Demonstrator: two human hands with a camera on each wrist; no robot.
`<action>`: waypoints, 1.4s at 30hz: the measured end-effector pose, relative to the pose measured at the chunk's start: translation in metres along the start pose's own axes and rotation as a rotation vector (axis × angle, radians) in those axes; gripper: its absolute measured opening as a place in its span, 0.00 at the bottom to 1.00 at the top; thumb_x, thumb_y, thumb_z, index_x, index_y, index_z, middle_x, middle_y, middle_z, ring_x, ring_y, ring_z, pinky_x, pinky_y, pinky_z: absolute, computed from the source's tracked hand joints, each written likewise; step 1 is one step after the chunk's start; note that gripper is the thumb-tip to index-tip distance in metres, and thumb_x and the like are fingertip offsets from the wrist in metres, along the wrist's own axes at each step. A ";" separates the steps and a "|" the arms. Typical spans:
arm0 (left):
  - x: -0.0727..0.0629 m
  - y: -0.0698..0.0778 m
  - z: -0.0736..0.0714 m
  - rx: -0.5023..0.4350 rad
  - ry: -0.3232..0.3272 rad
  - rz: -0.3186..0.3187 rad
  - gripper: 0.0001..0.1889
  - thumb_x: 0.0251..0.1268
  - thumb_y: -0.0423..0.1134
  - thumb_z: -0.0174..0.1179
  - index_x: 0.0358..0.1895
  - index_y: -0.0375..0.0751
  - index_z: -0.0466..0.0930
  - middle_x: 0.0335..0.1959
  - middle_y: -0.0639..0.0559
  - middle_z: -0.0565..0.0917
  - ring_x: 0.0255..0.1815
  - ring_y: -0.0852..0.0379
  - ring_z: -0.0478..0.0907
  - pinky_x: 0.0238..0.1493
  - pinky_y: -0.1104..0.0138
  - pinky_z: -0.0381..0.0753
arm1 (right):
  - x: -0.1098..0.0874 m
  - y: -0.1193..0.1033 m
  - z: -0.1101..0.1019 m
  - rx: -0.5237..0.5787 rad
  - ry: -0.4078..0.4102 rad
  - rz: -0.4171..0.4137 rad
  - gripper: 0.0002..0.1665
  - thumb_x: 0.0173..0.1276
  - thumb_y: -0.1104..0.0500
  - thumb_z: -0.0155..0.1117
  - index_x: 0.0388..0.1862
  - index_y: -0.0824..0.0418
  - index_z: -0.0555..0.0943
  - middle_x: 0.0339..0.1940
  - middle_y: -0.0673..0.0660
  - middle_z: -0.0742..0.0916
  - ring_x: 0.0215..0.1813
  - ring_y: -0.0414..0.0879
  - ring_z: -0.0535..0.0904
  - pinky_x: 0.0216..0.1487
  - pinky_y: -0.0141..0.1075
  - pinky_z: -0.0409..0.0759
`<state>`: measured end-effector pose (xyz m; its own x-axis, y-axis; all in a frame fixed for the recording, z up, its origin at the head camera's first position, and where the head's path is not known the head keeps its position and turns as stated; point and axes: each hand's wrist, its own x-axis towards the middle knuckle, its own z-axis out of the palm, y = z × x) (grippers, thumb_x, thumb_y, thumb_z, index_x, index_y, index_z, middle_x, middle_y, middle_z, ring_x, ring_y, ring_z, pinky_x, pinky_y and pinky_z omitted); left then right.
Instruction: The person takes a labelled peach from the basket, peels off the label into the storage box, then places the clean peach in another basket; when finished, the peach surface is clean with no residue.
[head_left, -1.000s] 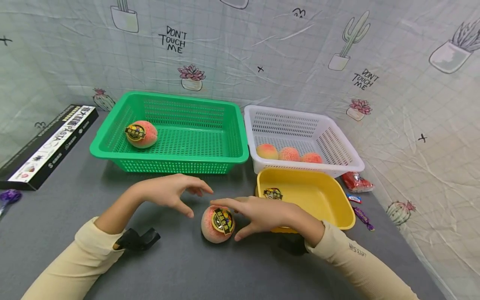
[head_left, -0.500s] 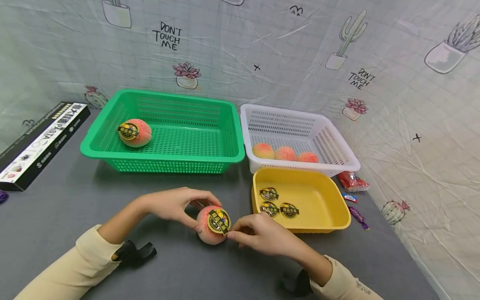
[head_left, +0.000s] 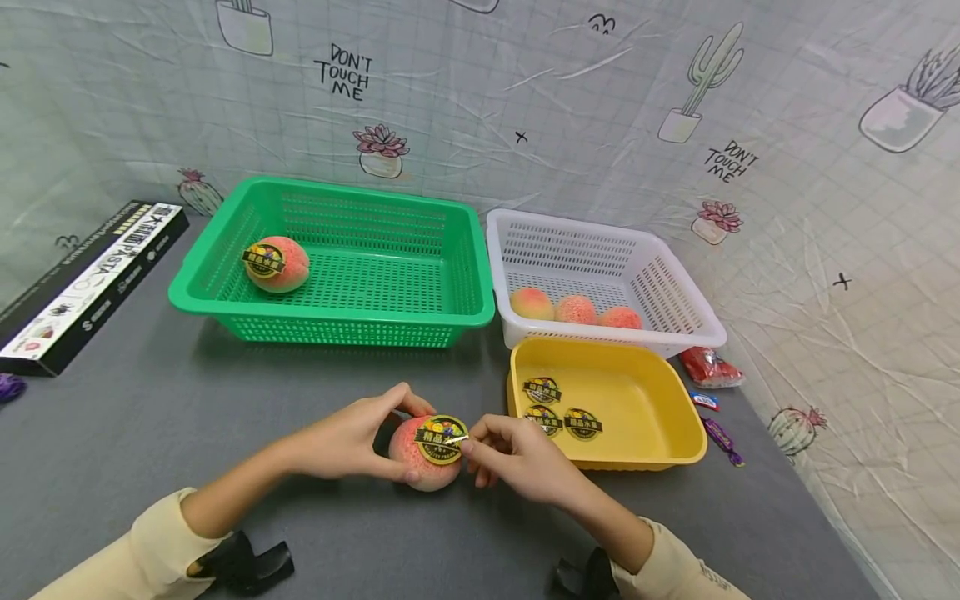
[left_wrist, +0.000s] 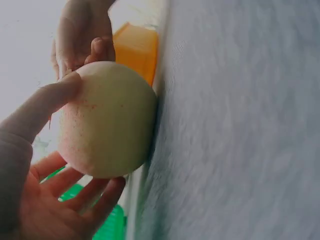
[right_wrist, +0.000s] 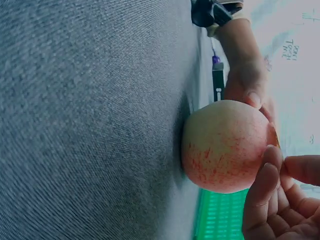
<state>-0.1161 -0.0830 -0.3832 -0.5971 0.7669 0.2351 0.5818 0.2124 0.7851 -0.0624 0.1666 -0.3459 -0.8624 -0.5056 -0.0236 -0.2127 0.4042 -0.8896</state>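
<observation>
A pink and pale yellow peach (head_left: 408, 446) rests on the grey table, with a round black and gold sticker (head_left: 437, 442) on its upper side. My left hand (head_left: 356, 437) grips the peach from the left, thumb at the near side and fingers round the far side. In the left wrist view the thumb presses the peach (left_wrist: 112, 120) near its top. From the right, my right hand (head_left: 521, 458) pinches the sticker's right edge, which lifts off the peach and catches the light. The right wrist view shows thumb and fingertip together at the sticker edge beside the peach (right_wrist: 222, 147).
Behind stand a green basket (head_left: 337, 317) holding one stickered peach (head_left: 277, 265) and a white basket (head_left: 690, 312) with three peaches. A yellow tub (head_left: 637, 400) at right contains three stickers. A black pasta box (head_left: 90, 283) lies at left; wrapped sweets (head_left: 722, 440) lie at far right.
My left hand has closed round the peach. My right hand moved from hovering above it to pinching the sticker's edge, and the sticker has turned to face up more.
</observation>
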 end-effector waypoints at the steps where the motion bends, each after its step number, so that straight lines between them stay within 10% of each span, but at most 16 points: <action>1: 0.000 -0.002 0.001 -0.011 0.013 0.007 0.27 0.52 0.52 0.70 0.52 0.52 0.67 0.54 0.62 0.76 0.55 0.60 0.72 0.54 0.60 0.73 | 0.000 0.000 0.000 0.005 0.002 -0.017 0.09 0.71 0.61 0.58 0.34 0.66 0.79 0.25 0.59 0.83 0.24 0.45 0.80 0.27 0.45 0.80; 10: -0.001 -0.015 0.009 -0.094 0.080 0.109 0.26 0.51 0.44 0.72 0.50 0.50 0.68 0.53 0.57 0.76 0.55 0.57 0.73 0.52 0.63 0.75 | -0.012 -0.005 -0.032 0.020 0.129 -0.241 0.05 0.73 0.66 0.52 0.37 0.65 0.75 0.27 0.57 0.82 0.27 0.51 0.80 0.30 0.43 0.81; 17: -0.002 -0.014 0.014 -0.119 0.097 0.123 0.26 0.52 0.43 0.72 0.51 0.51 0.68 0.54 0.56 0.75 0.54 0.56 0.74 0.52 0.63 0.75 | -0.029 0.027 -0.099 -0.258 0.305 -0.019 0.08 0.74 0.62 0.53 0.36 0.66 0.74 0.26 0.57 0.79 0.27 0.54 0.77 0.30 0.39 0.78; 23: -0.002 -0.016 0.014 -0.121 0.101 0.127 0.26 0.52 0.43 0.72 0.51 0.51 0.68 0.54 0.56 0.75 0.55 0.55 0.73 0.53 0.63 0.74 | -0.036 0.064 -0.134 -0.500 0.265 0.136 0.08 0.72 0.64 0.54 0.32 0.67 0.74 0.25 0.53 0.74 0.25 0.45 0.72 0.26 0.35 0.73; 32: -0.003 -0.016 0.014 -0.103 0.110 0.132 0.26 0.51 0.43 0.73 0.51 0.51 0.68 0.54 0.56 0.75 0.55 0.56 0.73 0.53 0.63 0.74 | -0.024 0.087 -0.138 -0.839 0.182 0.139 0.15 0.65 0.63 0.62 0.21 0.61 0.70 0.20 0.52 0.69 0.29 0.47 0.64 0.31 0.38 0.62; 42: -0.002 -0.014 0.012 -0.079 0.095 0.123 0.27 0.51 0.45 0.73 0.51 0.50 0.69 0.53 0.56 0.76 0.53 0.57 0.74 0.51 0.64 0.75 | -0.021 0.075 -0.130 -1.024 0.337 0.292 0.22 0.62 0.52 0.68 0.21 0.63 0.68 0.26 0.60 0.69 0.28 0.53 0.67 0.26 0.44 0.69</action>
<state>-0.1160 -0.0805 -0.4016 -0.5758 0.7226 0.3826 0.6107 0.0690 0.7888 -0.1199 0.3064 -0.3529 -0.9886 -0.1184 0.0930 -0.1252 0.9896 -0.0708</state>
